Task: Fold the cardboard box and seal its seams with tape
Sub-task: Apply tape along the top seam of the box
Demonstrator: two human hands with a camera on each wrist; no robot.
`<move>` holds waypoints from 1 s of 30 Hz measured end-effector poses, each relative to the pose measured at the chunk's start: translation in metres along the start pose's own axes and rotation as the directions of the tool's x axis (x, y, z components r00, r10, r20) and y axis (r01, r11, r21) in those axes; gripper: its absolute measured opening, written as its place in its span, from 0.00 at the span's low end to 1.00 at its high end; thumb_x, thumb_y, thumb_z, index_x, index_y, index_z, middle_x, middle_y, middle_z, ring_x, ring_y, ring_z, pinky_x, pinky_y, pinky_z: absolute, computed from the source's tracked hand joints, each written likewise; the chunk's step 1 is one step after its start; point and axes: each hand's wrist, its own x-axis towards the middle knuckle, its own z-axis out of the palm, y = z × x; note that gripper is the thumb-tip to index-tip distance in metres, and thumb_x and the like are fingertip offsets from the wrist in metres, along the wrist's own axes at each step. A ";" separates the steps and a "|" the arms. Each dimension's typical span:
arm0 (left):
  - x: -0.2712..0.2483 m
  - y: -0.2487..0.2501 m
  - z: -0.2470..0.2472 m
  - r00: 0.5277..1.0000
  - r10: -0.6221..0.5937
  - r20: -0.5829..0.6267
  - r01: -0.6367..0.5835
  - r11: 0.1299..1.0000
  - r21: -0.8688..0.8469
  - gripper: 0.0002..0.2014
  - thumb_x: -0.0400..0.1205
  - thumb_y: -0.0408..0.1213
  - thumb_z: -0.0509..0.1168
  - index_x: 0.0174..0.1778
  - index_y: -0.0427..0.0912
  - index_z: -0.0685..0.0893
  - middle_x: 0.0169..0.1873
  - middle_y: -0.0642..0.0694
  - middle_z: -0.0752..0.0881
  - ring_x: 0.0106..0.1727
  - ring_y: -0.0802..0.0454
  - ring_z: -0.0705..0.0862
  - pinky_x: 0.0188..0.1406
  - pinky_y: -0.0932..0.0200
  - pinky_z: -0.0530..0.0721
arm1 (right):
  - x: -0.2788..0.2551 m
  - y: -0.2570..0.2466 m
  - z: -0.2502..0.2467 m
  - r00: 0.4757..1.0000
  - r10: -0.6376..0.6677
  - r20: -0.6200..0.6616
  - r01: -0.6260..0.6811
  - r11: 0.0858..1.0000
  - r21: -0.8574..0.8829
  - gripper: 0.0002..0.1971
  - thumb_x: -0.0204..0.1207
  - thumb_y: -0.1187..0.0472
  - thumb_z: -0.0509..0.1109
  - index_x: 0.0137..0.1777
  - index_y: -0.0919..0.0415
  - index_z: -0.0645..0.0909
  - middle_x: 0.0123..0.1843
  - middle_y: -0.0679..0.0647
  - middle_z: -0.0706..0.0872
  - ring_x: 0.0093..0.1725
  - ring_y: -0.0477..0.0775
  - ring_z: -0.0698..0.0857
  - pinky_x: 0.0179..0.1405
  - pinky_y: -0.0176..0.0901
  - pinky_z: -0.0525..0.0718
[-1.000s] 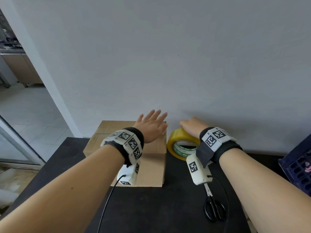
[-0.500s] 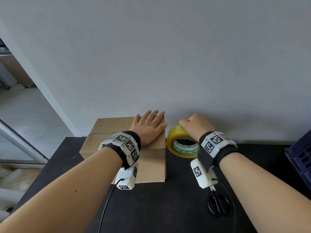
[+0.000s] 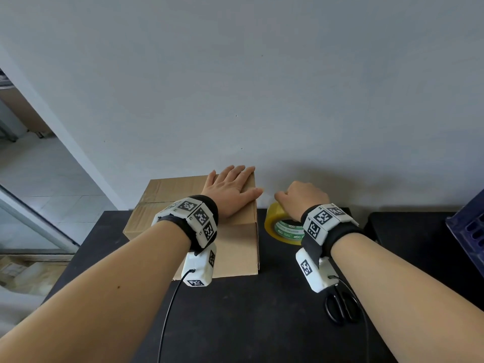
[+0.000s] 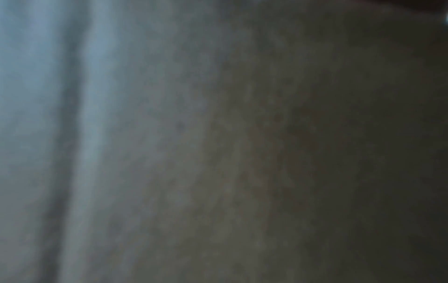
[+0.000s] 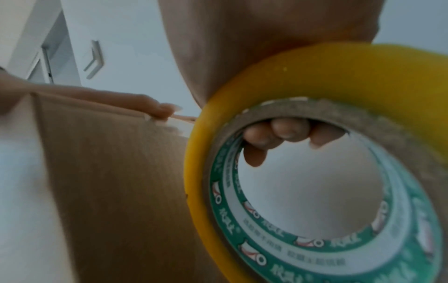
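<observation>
A brown cardboard box (image 3: 235, 247) stands closed on the black table (image 3: 262, 323) against the wall. My left hand (image 3: 230, 191) lies flat on its top near the right edge, fingers straight. The box's side (image 5: 109, 181) also fills the left of the right wrist view. Just right of the box a yellow tape roll (image 3: 277, 226) with a green-printed core stands on edge. My right hand (image 3: 301, 200) grips it from above; the fingertips (image 5: 278, 134) curl into the core of the tape roll (image 5: 327, 86). The left wrist view is a dark blur.
Black scissors (image 3: 341, 307) lie on the table near my right forearm. A dark blue crate (image 3: 468, 231) sits at the right edge. The grey wall is right behind the box and tape. A doorway opens past the table's left end.
My left hand has come down flat onto the box top. The right hand stays on the tape roll.
</observation>
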 end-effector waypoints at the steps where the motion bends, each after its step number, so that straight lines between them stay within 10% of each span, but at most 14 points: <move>1: 0.001 0.001 -0.001 1.000 -0.008 -0.001 0.008 1.000 -0.009 0.31 0.83 0.60 0.49 0.82 0.59 0.49 0.83 0.53 0.53 0.84 0.52 0.46 0.81 0.44 0.39 | 0.000 0.000 0.002 1.000 0.000 0.009 0.000 1.000 0.013 0.19 0.78 0.50 0.57 0.29 0.60 0.72 0.29 0.54 0.76 0.27 0.53 0.74 0.26 0.39 0.66; 13: 0.010 0.023 0.002 0.995 -0.096 -0.009 0.096 0.995 0.002 0.37 0.79 0.44 0.57 0.83 0.51 0.46 0.84 0.45 0.47 0.84 0.48 0.40 0.82 0.45 0.39 | 0.011 0.029 0.017 0.985 -0.079 0.156 0.000 0.891 0.454 0.27 0.77 0.36 0.60 0.25 0.55 0.72 0.27 0.52 0.76 0.31 0.54 0.77 0.31 0.44 0.71; 16: 0.011 0.023 0.001 0.994 -0.109 0.008 0.109 0.994 0.006 0.41 0.77 0.45 0.61 0.83 0.51 0.45 0.84 0.46 0.46 0.84 0.48 0.40 0.82 0.44 0.39 | 0.008 0.038 0.013 0.964 -0.158 0.214 0.022 0.850 0.527 0.26 0.72 0.33 0.64 0.43 0.56 0.85 0.41 0.53 0.87 0.44 0.53 0.86 0.44 0.45 0.82; 21: 0.010 0.024 0.001 0.993 -0.114 0.027 0.113 0.993 0.012 0.46 0.76 0.49 0.66 0.83 0.52 0.43 0.84 0.46 0.45 0.84 0.47 0.39 0.81 0.43 0.38 | 0.010 0.052 0.012 0.902 -0.225 0.367 0.029 0.883 0.469 0.34 0.66 0.48 0.79 0.71 0.53 0.72 0.61 0.52 0.82 0.61 0.56 0.83 0.63 0.52 0.82; 30: 0.012 0.033 0.006 0.996 -0.081 0.032 0.079 0.995 0.063 0.42 0.76 0.33 0.60 0.83 0.53 0.44 0.84 0.44 0.39 0.83 0.46 0.35 0.80 0.43 0.37 | 0.007 0.069 0.025 0.963 -0.083 0.255 -0.013 0.935 0.354 0.25 0.64 0.64 0.80 0.61 0.59 0.79 0.60 0.56 0.84 0.59 0.60 0.83 0.61 0.53 0.81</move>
